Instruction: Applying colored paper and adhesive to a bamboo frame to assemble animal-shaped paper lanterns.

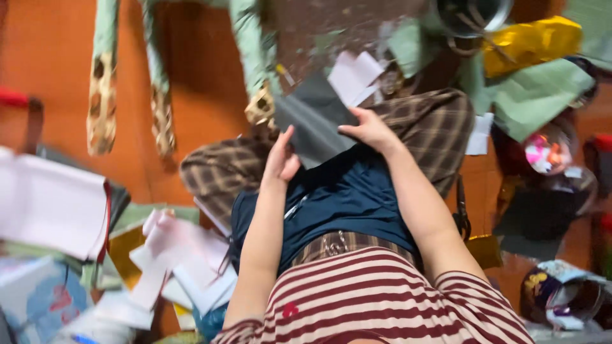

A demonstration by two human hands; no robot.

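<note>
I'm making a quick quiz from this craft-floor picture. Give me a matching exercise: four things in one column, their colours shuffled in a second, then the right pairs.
Things:
1. Sheet held by the left hand and right hand
2. Crumpled foil at top right
3. Floor
4. Cloth on the lap

Colours:
A. orange
B. dark grey
C. navy blue
D. gold

Pairs: 1-B, 2-D, 3-A, 4-C

Warm even light, motion blur, soft edges
</note>
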